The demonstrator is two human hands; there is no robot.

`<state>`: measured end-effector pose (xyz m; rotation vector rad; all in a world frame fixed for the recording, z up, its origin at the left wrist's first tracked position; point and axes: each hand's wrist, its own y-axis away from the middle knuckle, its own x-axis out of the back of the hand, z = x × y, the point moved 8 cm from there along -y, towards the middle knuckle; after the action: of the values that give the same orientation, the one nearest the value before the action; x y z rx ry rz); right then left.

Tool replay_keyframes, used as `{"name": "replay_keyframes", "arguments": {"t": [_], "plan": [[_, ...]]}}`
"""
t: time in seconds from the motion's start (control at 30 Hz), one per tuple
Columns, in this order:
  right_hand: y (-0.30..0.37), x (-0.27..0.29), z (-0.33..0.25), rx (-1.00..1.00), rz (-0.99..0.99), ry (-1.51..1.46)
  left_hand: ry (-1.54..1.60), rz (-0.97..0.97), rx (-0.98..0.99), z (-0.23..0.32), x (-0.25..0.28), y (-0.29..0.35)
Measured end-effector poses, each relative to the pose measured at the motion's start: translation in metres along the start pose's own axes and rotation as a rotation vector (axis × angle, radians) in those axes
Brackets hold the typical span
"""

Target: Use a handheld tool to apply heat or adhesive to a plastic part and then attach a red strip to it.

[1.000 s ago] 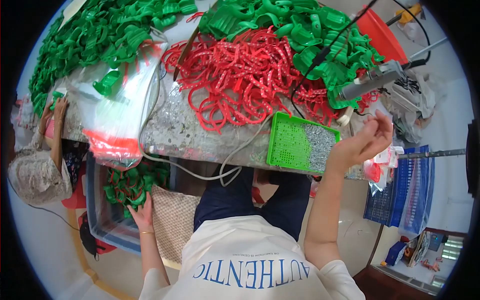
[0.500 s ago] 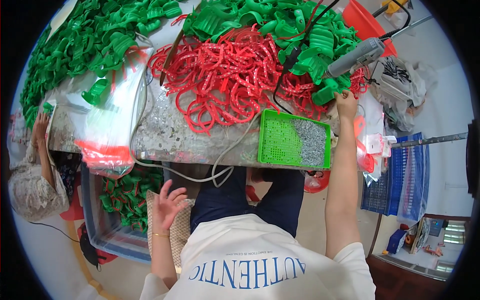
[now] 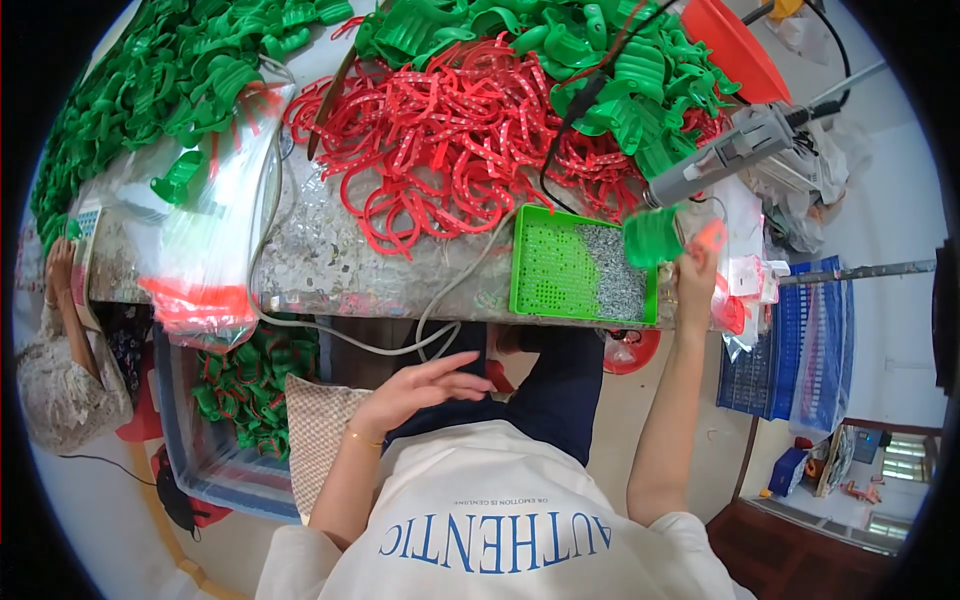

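Observation:
A green curved plastic piece (image 3: 651,238), somewhat blurred, hangs over the right end of a small tray; my right hand (image 3: 694,272) has its fingers closed on the piece's right side. Just above it, a grey electric screwdriver (image 3: 722,158) hangs at a slant, tip toward the piece. Silver screws (image 3: 618,275) fill the right part of the bright green tray (image 3: 516,270) at the table's front edge. Over my lap, my left hand (image 3: 425,393) is empty, with fingers stretched toward the right. An orange-red thing (image 3: 711,238) shows beside my right hand.
Red dotted straps (image 3: 450,140) lie heaped mid-table, with green plastic pieces (image 3: 160,80) piled behind and left. Clear plastic bags (image 3: 210,240) lie front left. A grey cable (image 3: 350,352) droops over the edge. Below left stands a crate (image 3: 230,485); a co-worker's hand (image 3: 60,265) is far left.
My right hand has drawn back from the green pile with a green piece, which is now by the tray. My left hand has swung right over my lap. The screwdriver has shifted slightly.

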<state>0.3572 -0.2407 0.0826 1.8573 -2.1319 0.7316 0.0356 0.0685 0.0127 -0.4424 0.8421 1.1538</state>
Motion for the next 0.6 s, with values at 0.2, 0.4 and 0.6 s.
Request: {"name": "replay_keyframes", "arguments": {"t": [0.2,0.4,0.6], "plan": [[0.147,-0.033,-0.040,-0.459,-0.335,-0.453,-0.371,0.106,-0.322,0.033,-0.048,-0.063],[0.253,-0.115,-0.099,-0.830,-0.780,-0.688,-0.805,0.238,-0.791,0.057,-0.062,-0.047],[0.300,-0.155,-0.136,-1.013,-1.162,-0.834,-0.764,0.389,-0.850,0.074,-0.026,0.003]]}}
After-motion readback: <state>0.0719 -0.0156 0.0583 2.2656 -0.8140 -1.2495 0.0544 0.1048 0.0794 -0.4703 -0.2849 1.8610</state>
